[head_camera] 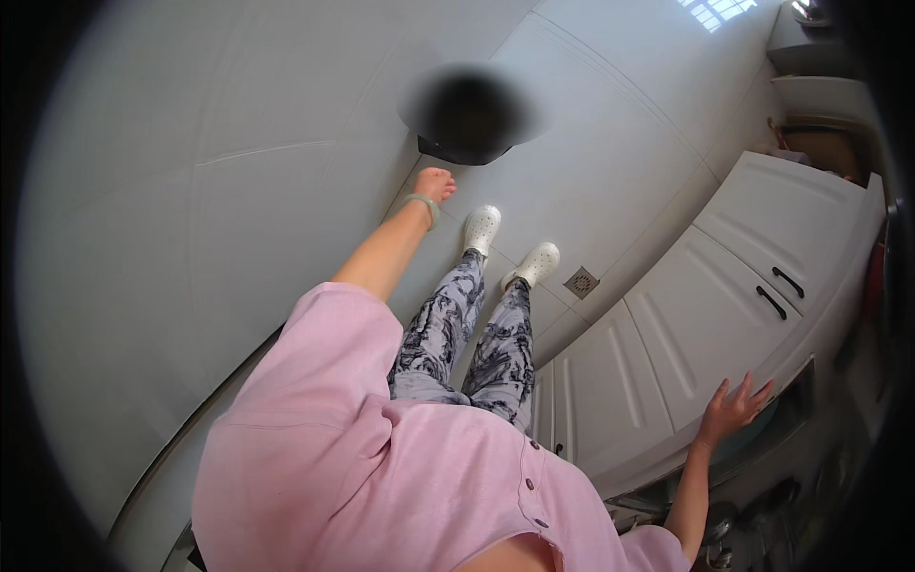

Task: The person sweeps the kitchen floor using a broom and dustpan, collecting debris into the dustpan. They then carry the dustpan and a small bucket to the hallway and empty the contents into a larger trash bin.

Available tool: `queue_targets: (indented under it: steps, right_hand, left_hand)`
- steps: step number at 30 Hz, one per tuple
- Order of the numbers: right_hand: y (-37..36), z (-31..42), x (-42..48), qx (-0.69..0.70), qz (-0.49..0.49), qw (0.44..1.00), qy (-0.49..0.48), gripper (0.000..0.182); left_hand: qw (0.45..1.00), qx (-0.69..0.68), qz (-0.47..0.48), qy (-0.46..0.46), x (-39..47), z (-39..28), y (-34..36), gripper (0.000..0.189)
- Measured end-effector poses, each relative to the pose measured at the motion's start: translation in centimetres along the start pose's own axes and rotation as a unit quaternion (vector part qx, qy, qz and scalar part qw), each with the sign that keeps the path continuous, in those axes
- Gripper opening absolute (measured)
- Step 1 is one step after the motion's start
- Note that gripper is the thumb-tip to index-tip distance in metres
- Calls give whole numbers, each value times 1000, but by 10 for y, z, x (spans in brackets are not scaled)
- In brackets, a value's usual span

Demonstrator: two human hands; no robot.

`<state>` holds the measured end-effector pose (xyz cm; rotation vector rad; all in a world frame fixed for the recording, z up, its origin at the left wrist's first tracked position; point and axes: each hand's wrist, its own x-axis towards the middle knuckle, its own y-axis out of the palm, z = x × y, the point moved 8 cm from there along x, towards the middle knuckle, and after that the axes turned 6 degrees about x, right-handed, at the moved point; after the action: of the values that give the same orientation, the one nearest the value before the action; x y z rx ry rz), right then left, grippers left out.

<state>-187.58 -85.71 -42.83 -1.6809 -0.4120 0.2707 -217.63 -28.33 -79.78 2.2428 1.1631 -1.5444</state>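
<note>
My left hand [434, 184], with a pale green bangle [427, 209] at the wrist, hangs over the floor with its fingers curled in. It holds nothing I can see. Beyond it stands a black object [457, 154], mostly hidden by a dark blurred patch. My right hand [736, 411] is spread at the front edge of the counter, next to a sink [797, 386] with a teal basin [743, 437] in it. Whether the palm touches the edge cannot be told.
White cabinets [665, 322] with black handles run along my right. A square floor drain [581, 283] lies by my white clogs [540, 263]. A smooth pale wall or panel [179, 179] rises on my left. Further off, shelves [815, 93] stand past the cabinets.
</note>
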Motion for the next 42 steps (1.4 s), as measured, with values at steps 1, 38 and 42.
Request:
queue_targets:
  steps: [1,38,42]
  right_hand:
    - [3,-1,2,0,-3,1000,-3,40]
    - [-34,39,-6,-49,-9,998,26,33]
    - [-46,47,-1,-2,-39,999,-5,30]
  left_hand:
    - [1000,-9,-26,-3,20,-2,1,17]
    - [992,10,-125,-21,-137,71,16,43]
    - [992,36,-117,17,-148,134,19,30]
